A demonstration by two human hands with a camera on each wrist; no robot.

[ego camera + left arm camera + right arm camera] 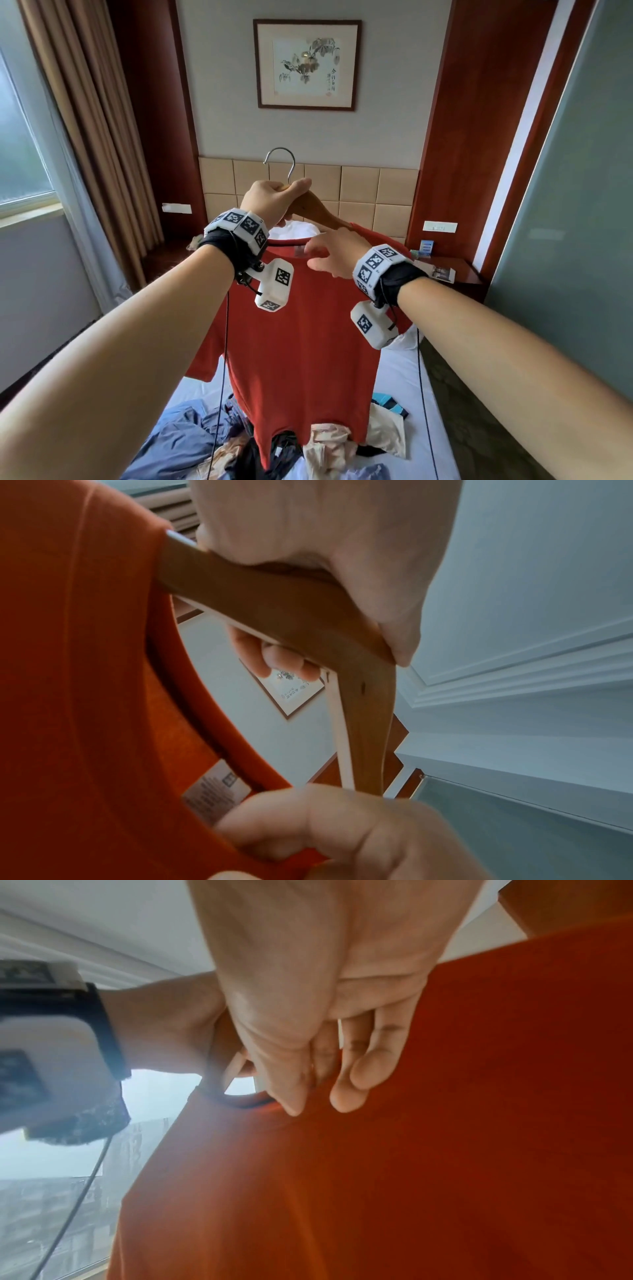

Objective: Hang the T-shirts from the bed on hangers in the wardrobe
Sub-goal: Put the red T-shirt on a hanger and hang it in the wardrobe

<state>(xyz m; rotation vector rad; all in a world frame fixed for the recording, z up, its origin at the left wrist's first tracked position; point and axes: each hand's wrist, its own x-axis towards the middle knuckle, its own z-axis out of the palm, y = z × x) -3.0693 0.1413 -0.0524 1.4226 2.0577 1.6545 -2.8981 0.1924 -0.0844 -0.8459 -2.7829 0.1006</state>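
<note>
My left hand (pixel 274 202) is wrapped round the neck of the wooden hanger (pixel 317 210), holding it above the bed (pixel 404 377); my right hand (pixel 334 255) pinches the collar of the red T-shirt (pixel 301 342), which drapes from the hanger. The risk I see is the shirt slipping off one arm if I tug the collar unevenly; the wardrobe is out of view.

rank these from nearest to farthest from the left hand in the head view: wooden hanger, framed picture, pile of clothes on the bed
1. wooden hanger, gripped by the left hand.
2. pile of clothes, below on the bed.
3. framed picture, on the far wall.
</note>
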